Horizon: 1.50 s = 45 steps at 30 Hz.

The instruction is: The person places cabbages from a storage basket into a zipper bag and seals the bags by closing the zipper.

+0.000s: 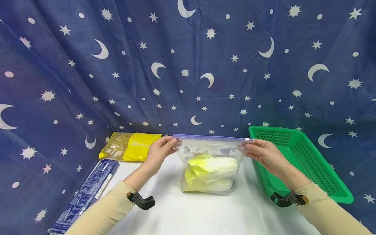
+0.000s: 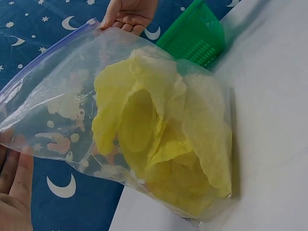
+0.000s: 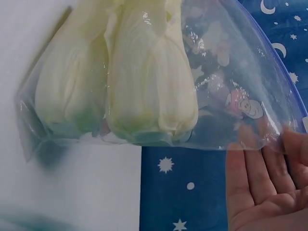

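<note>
A clear zip bag (image 1: pixel 202 143) with a purple zip strip stands upright on the white table. Inside it two heads of napa cabbage (image 1: pixel 215 164) lie one above the other, their yellow leaves to the left and pale bases (image 3: pixel 149 96) to the right. My left hand (image 1: pixel 158 151) pinches the bag's upper left corner. At the other end of the strip, my right hand (image 1: pixel 267 155) grips the upper right corner beside the small white slider (image 1: pixel 247 139). The strip is stretched between both hands, and the cabbage shows through the printed plastic.
A green plastic basket (image 1: pixel 326 166) stands to the right, partly behind my right arm. At the back left lies a yellow pasta packet (image 1: pixel 139 147). A long blue printed box (image 1: pixel 88 192) lies along the table's left edge. A dark blue curtain (image 1: pixel 188 81) hangs behind.
</note>
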{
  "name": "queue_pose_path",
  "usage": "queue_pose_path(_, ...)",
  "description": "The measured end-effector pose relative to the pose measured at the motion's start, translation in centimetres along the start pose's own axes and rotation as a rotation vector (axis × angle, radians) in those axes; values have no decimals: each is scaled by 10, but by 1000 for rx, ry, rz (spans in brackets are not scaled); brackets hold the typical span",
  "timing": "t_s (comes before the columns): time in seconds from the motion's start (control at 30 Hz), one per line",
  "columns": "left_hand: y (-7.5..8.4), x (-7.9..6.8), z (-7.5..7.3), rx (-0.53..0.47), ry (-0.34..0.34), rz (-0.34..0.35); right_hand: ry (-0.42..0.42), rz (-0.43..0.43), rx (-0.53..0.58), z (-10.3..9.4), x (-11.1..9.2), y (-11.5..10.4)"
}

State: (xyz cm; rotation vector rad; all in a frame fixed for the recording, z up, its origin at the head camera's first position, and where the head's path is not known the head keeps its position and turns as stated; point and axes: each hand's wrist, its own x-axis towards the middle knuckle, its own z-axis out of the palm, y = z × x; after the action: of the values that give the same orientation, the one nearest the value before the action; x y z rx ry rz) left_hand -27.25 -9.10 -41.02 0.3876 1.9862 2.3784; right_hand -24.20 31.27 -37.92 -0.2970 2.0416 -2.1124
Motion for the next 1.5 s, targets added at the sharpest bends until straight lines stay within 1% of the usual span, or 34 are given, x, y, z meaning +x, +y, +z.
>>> queue_pose_path(0.13, 2, 6, -1, 3, 19, -12, 49, 3, -69, 3, 6, -4)
queue_pose_path(0.3, 6, 15, -3, 32, 28, -19, 63, -12, -101, 6, 16, -12)
queue_pose_path(0.47, 12, 29, -5, 83, 41, -11, 91, -19, -145, 7, 29, -19)
queue_pose_path(0.63, 19, 50, -6, 148, 92, -1, 138, -5, -218, 9, 50, -28)
queue_pose_path(0.7, 22, 60, -6, 167, 115, 5, 163, 0, -229, 12, 60, -32)
queue_pose_path(0.8, 25, 74, -7, 192, 139, 16, 204, -4, -235, 16, 76, -36)
queue_pose_path(0.87, 25, 82, -8, 208, 152, 17, 232, -22, -232, 19, 85, -37)
queue_pose_path(0.97, 23, 90, -11, 231, 169, 5, 262, -40, -228, 23, 94, -33)
queue_pose_path(1.03, 19, 90, -14, 235, 178, -12, 271, -35, -217, 26, 97, -29)
queue_pose_path(1.1, 14, 88, -17, 237, 178, -32, 273, -21, -209, 28, 97, -23)
queue_pose_path(1.2, 10, 79, -22, 231, 149, -42, 274, 11, -223, 29, 92, -17)
queue_pose_path(1.3, 8, 67, -28, 247, 89, -39, 245, 24, -266, 28, 81, -14)
queue_pose_path(1.33, 8, 62, -30, 260, 64, -40, 223, 29, -287, 27, 76, -13)
queue_pose_path(1.43, 6, 47, -37, 341, -17, -35, 152, 30, -357, 24, 58, -8)
queue_pose_path(1.5, 4, 37, -43, 403, -81, -31, 106, 29, -426, 22, 46, -3)
